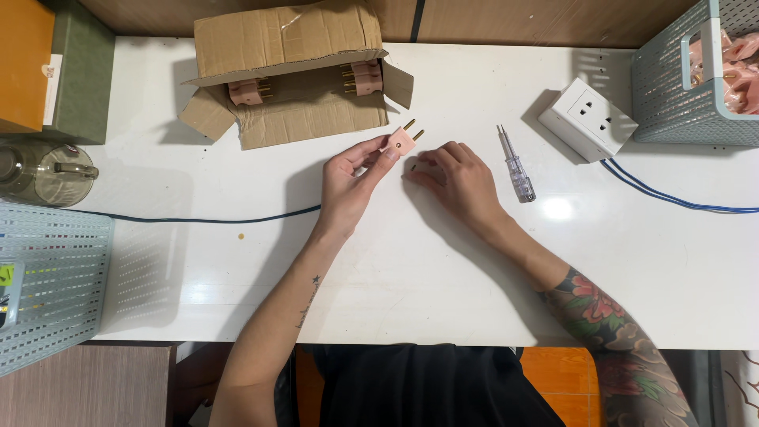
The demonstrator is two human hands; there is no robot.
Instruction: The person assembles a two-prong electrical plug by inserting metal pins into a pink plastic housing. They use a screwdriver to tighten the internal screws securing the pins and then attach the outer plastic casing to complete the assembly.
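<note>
My left hand [352, 183] pinches a small pink two-pin plug [404, 140] between thumb and fingers, its brass pins pointing up and to the right. My right hand [457, 179] rests palm down on the white table [395, 261] just right of the plug, fingertips curled near a tiny dark object [413, 168], perhaps a screw. A clear-handled tester screwdriver [516, 164] lies on the table a little to the right of my right hand.
A torn cardboard box [291, 75] with more pink plugs lies at the back. A white socket block [587, 119] with a blue cable sits at right beside a grey basket [688, 79]. Another basket [51, 285], a glass jar [39, 172] and a dark cable are at left.
</note>
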